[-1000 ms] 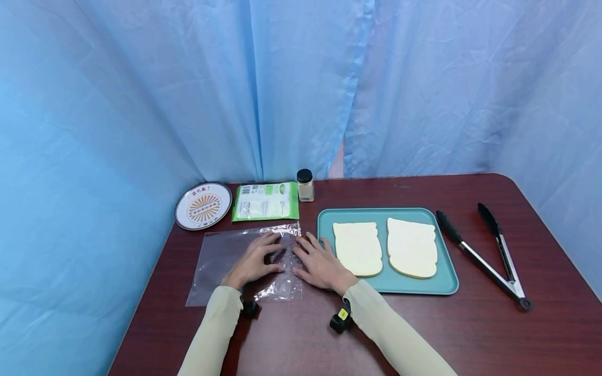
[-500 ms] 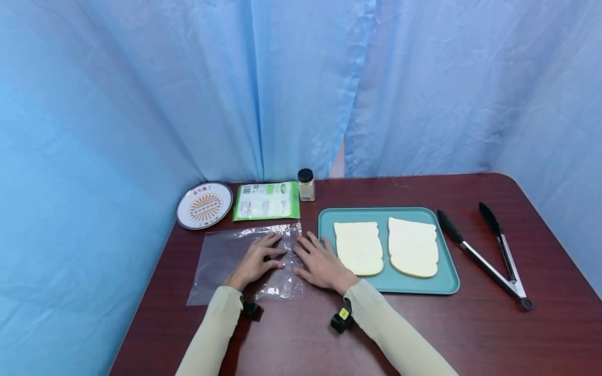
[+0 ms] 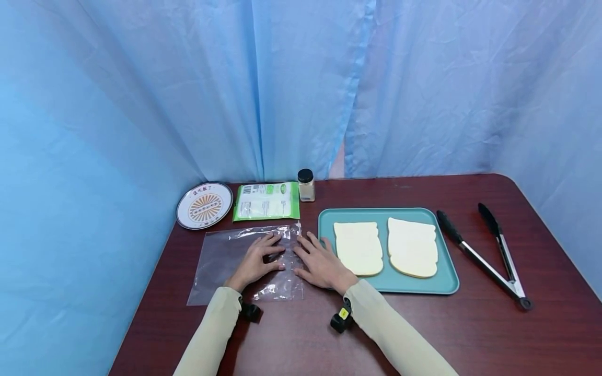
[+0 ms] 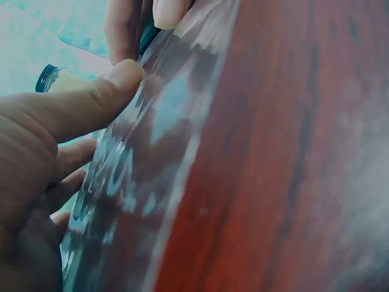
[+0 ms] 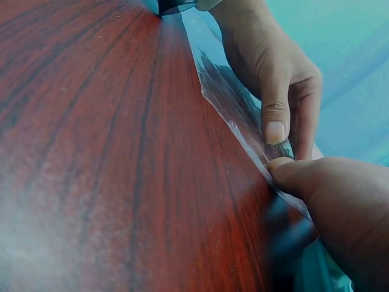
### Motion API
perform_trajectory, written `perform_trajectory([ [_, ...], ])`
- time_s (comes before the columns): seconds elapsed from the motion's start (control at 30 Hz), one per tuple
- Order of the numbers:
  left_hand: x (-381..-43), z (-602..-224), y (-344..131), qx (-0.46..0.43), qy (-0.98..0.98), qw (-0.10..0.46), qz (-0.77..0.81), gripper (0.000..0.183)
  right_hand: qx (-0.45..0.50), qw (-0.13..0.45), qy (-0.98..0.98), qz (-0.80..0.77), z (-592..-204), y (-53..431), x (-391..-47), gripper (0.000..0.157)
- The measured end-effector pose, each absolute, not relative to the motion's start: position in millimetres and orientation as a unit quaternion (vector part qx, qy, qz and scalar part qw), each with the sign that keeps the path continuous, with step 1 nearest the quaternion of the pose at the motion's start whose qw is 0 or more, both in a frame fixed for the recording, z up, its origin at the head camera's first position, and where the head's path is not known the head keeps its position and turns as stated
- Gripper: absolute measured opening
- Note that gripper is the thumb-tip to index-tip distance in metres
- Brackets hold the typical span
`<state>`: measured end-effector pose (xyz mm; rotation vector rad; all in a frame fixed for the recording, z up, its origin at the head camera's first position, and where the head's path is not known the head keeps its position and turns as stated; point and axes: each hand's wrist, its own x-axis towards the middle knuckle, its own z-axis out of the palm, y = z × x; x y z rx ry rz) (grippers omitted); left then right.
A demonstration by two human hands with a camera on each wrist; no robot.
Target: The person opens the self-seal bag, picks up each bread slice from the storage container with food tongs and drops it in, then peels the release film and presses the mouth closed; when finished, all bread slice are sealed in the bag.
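Note:
A clear plastic bag lies flat on the table in the head view, its right end wrinkled and shiny. My left hand rests on the bag with fingers spread toward its right end. Facing it, my right hand touches the bag's right edge with its fingertips. In the left wrist view, the left thumb lies against the crinkled film. The right thumb touches the film's edge in the right wrist view. The undersides of the fingers are hidden.
A teal tray with two bread slices stands right of the hands. Beyond it lie open tongs. Behind the bag are a patterned plate, a green-and-white packet and a black-lidded jar. Blue curtains surround the table.
Hardly anything differs. Both hands stay on the bag in nearly the same place, and the reflections on the film near the left hand have shifted slightly.

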<state>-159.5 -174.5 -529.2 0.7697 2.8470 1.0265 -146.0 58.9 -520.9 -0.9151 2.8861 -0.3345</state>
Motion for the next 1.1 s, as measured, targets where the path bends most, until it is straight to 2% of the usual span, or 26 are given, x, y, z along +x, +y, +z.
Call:
perform_trajectory([
  [0.13,-158.9,-529.7,-174.8,0.24,0.913,0.019,0.33,0.05,-0.299,0.054,0.946,-0.112,-520.8,59.0,-146.1,0.061],
  [0.3,-157.6,-530.2,-173.9,0.229,0.909,0.018,0.348,0.045,-0.3,0.052,0.946,-0.11,-520.4,59.2,-145.9,0.061],
  [0.73,-155.1,-530.8,-173.3,0.226,0.905,-0.031,0.359,0.026,-0.301,0.047,0.946,-0.109,-521.1,58.9,-145.7,0.06],
  [1.1,-153.3,-525.1,-173.7,0.234,0.902,-0.063,0.358,0.027,-0.296,0.058,0.947,-0.112,-521.5,59.4,-145.8,0.061],
])
